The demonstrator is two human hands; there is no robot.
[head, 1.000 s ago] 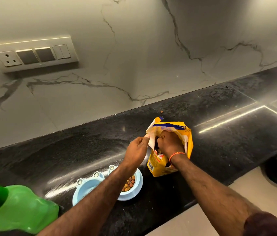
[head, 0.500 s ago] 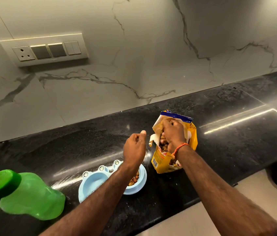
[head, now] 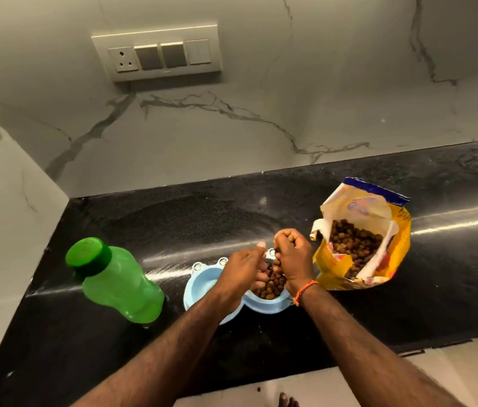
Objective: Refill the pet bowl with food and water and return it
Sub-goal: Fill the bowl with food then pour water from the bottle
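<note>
A light blue double pet bowl (head: 202,277) sits on the black counter near its front edge. Its right cup holds brown kibble (head: 270,287); the left cup looks bare. My right hand (head: 293,257) hovers over the right cup, fist closed around kibble, with pieces falling from it. My left hand (head: 242,267) is just left of it over the bowl's middle, fingers loosely apart, holding nothing that I can see. An open yellow food bag (head: 361,239) full of kibble stands to the right of the bowl. A green water bottle (head: 117,280) with its cap on stands to the left.
The black stone counter (head: 173,218) ends at a marble wall on the left and behind. A switch panel (head: 157,55) is on the back wall. Pale floor (head: 467,368) and my bare toes (head: 287,402) show below the counter's front edge, with a few crumbs.
My right hand came out of the bag with kibble and moved left over the bowl's right cup. My left hand let go of the bag's rim. The view turned left.
</note>
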